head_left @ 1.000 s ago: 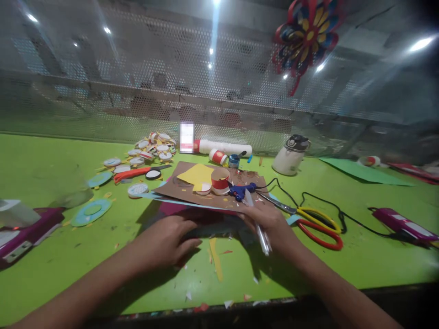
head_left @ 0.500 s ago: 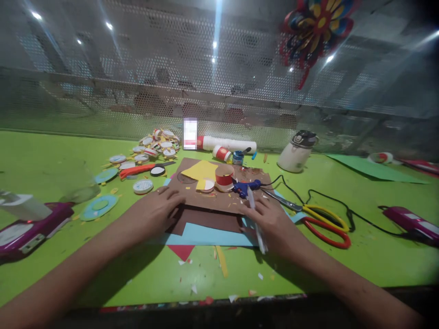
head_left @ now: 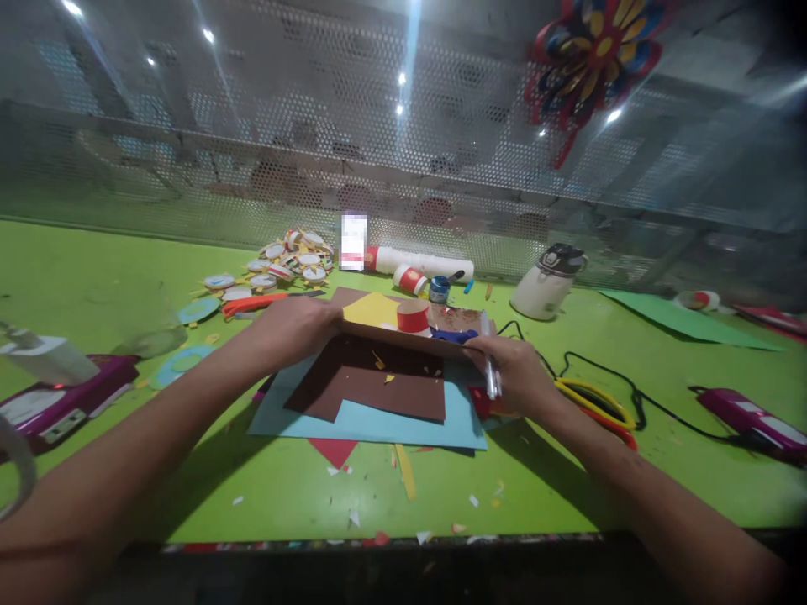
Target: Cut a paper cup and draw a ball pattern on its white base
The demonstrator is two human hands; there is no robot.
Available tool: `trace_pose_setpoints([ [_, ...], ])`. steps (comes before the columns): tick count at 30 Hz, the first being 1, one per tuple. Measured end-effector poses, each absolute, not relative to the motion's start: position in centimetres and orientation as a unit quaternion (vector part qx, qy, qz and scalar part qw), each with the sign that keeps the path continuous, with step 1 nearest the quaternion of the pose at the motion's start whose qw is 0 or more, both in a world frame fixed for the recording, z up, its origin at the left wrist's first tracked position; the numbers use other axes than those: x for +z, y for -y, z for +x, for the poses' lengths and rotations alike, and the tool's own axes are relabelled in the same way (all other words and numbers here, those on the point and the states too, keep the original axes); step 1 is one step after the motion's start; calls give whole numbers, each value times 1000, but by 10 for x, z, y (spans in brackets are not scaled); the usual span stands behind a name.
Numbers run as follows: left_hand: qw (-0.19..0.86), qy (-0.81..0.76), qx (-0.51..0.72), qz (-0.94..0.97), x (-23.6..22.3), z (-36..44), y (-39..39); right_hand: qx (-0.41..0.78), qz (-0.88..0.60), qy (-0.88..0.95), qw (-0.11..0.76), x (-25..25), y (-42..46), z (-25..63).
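Observation:
My left hand (head_left: 303, 323) is closed on the left side of a brown board (head_left: 371, 328), its near edge raised and tilted. On the right, my right hand (head_left: 520, 370) grips the same board, with a translucent stick (head_left: 493, 380) also held between its fingers. Yellow paper (head_left: 371, 308), a red cut cup ring (head_left: 413, 318) and a blue glue gun (head_left: 450, 336) rest on the board. Beneath lie dark brown paper (head_left: 378, 386) with small scraps and light blue paper (head_left: 296, 420). Scissors (head_left: 598, 403) with yellow and red handles sit beside my right wrist, partly hidden.
Behind my left hand are an orange cutter (head_left: 252, 305) and a pile of small paper discs (head_left: 296, 260). White stacked cups (head_left: 425, 264), a blue jar (head_left: 440, 290) and a pitcher (head_left: 547, 281) stand farther back. A black cord (head_left: 605, 361) runs to a purple power strip (head_left: 750, 416).
Both hands have closed on the board and lifted its near edge, uncovering more of the brown and blue paper. The ring and glue gun have stayed on it.

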State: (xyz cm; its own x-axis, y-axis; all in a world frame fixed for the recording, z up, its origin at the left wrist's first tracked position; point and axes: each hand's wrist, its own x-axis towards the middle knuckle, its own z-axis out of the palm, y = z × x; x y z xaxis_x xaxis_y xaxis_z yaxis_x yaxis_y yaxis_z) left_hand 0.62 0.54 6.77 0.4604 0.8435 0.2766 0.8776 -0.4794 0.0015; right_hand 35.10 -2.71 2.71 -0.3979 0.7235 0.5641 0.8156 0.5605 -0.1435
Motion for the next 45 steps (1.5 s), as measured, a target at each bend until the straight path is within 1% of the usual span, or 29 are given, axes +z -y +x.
trace_pose_setpoints([
  [6, 137, 511, -95, -843, 67, 27, -17, -78, -473, 808, 343, 29, 21, 351],
  [11, 167, 522, -96, -831, 76, 34, -24, -80, -472, 798, 366, 30, 25, 350],
  [16, 171, 528, -87, -827, 80, 36, -27, -103, -449, 802, 380, 33, 31, 350],
  [20, 158, 538, -80, -824, 76, 35, -26, -165, -414, 803, 395, 33, 55, 337],
  [22, 152, 545, -78, -821, 76, 36, -26, -178, -369, 836, 365, 31, 67, 321],
  [25, 145, 554, -76, -816, 79, 37, -28, -158, -247, 924, 243, 28, 68, 290],
  [27, 141, 557, -75, -815, 83, 38, -29, -149, -200, 953, 174, 26, 54, 273],
  [30, 135, 556, -77, -817, 90, 41, -31, -137, -183, 968, 105, 25, 19, 257],
  [33, 133, 553, -77, -819, 94, 44, -33, -124, -205, 969, 63, 22, -14, 249],
  [36, 129, 551, -77, -821, 96, 45, -35, -111, -237, 964, 48, 17, -31, 244],
  [39, 122, 550, -73, -823, 95, 46, -36, -93, -259, 960, 60, 11, -27, 245],
  [42, 115, 549, -66, -825, 91, 44, -35, -67, -259, 958, 99, 6, -5, 253],
  [45, 109, 548, -54, -828, 87, 42, -33, -33, -249, 953, 169, 4, 24, 267],
])
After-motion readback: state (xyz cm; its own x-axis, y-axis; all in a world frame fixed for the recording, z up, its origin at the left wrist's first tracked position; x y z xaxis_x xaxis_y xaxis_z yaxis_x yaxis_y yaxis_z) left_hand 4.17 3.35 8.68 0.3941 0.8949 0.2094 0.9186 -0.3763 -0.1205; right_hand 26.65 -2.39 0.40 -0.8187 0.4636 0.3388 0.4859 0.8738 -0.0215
